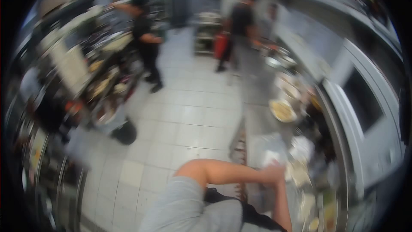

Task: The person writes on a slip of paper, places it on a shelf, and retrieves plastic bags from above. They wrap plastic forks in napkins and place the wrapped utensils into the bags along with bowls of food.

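Note:
Both my forearms come together over the steel counter (pixel 257 122) at the lower right. My left hand (pixel 272 172) is at the edge of a clear plastic bag (pixel 271 144) with something white in it; its fingers are blurred. My right hand overlaps it, and I cannot tell the two apart or make out what they hold. White crumpled bags (pixel 301 148) lie just right of the hands. Farther up the counter stands a white bowl of yellowish food (pixel 283 110).
One person (pixel 143 38) in dark clothes stands at the left cooking line, another (pixel 242 19) at the counter's far end. A third (pixel 51 107) is at far left. A black bin (pixel 124 132) stands on the tiled floor (pixel 171 111). A microwave-like appliance (pixel 365 103) is at right.

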The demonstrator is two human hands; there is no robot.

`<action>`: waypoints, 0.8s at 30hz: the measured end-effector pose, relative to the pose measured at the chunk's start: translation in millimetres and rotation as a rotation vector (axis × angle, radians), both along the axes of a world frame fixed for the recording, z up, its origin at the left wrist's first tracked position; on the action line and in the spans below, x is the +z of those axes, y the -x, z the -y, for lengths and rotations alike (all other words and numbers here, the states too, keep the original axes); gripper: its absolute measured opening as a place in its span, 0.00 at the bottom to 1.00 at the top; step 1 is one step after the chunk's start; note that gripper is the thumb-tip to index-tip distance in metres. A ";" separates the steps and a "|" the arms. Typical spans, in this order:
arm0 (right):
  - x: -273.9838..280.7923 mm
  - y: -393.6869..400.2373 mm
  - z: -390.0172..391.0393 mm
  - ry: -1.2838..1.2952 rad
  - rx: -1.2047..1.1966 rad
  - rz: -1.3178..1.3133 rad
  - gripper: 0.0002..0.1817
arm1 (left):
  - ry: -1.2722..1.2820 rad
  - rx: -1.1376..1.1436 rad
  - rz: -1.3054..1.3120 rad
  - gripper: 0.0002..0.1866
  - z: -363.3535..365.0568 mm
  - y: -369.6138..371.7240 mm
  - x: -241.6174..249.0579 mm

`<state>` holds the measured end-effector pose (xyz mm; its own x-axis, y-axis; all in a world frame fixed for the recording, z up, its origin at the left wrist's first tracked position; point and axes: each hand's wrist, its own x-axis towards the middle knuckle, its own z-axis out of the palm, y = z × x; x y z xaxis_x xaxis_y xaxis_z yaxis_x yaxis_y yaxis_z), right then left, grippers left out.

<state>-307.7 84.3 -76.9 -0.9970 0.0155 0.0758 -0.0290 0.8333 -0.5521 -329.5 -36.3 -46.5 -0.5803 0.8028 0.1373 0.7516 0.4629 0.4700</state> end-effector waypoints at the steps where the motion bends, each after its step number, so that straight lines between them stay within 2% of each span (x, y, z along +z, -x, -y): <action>1: 22.8 -4.3 15.3 0.001 0.114 -0.005 0.28 | 0.023 -0.117 -0.003 0.29 9.7 -3.6 23.8; 2: 47.6 -11.6 27.7 0.193 0.115 -0.041 0.29 | -0.026 0.177 0.062 0.22 -11.5 -22.1 21.8; 3: 68.7 -12.7 37.3 0.386 0.098 -0.052 0.30 | 0.169 0.137 -0.279 0.16 30.6 -49.4 110.4; 4: 87.6 -11.2 55.0 0.384 0.172 -0.031 0.30 | 0.083 0.114 -0.508 0.14 37.9 -53.7 98.4; 5: 103.9 -14.8 76.1 0.570 0.171 -0.020 0.30 | 0.006 0.072 -0.741 0.12 40.9 -61.2 87.0; 6: 115.8 -15.8 90.8 0.758 0.154 -0.006 0.31 | 0.084 -0.062 -0.279 0.18 49.9 -66.8 103.4; 7: 124.9 -9.5 101.9 0.756 0.198 0.017 0.31 | 0.134 -0.192 0.189 0.24 60.6 -76.4 131.7; 8: 132.1 -0.4 114.1 0.733 0.261 0.088 0.30 | 0.128 -0.139 0.195 0.24 78.0 -84.1 156.9; 9: 138.8 6.1 127.3 0.708 0.332 0.161 0.29 | 0.179 -0.259 0.038 0.24 99.8 -93.1 181.6; 10: 146.5 -1.8 145.7 0.768 0.311 0.136 0.27 | 0.240 -0.373 -0.115 0.23 117.7 -97.9 191.6; 11: 159.5 -6.0 161.1 0.770 0.373 0.170 0.27 | 0.245 -0.306 -0.098 0.23 129.1 -98.5 187.3; 13: 188.5 -12.4 191.9 0.619 0.459 0.153 0.27 | -0.362 -0.277 -0.299 0.21 147.7 -102.2 172.3; 14: 196.4 -14.1 206.6 0.846 0.526 0.215 0.22 | -0.657 -0.266 -0.424 0.21 158.5 -104.9 168.3; 16: 213.1 -22.0 226.0 0.819 0.639 0.220 0.21 | -0.202 0.110 -0.412 0.26 199.4 -105.4 205.7; 18: 233.1 -33.3 237.2 0.756 0.750 0.162 0.19 | -0.647 0.212 -0.308 0.19 261.9 -99.1 233.3; 20: 252.9 -41.0 235.0 0.692 0.825 0.081 0.18 | -0.923 0.464 -0.314 0.27 309.2 -82.2 218.4; 21: 261.5 -44.4 234.0 0.693 0.848 0.089 0.18 | -0.919 0.485 -0.326 0.27 325.0 -71.7 198.3; 22: 268.0 -47.5 232.7 0.596 0.958 0.163 0.19 | -0.918 0.569 0.113 0.29 340.3 -60.6 176.1; 23: 269.7 -49.6 234.7 0.493 1.065 0.233 0.20 | -0.901 0.632 0.556 0.32 351.9 -65.4 174.8; 24: 266.8 -53.2 236.1 0.487 1.082 0.237 0.20 | -0.912 0.645 0.547 0.32 358.9 -75.3 169.9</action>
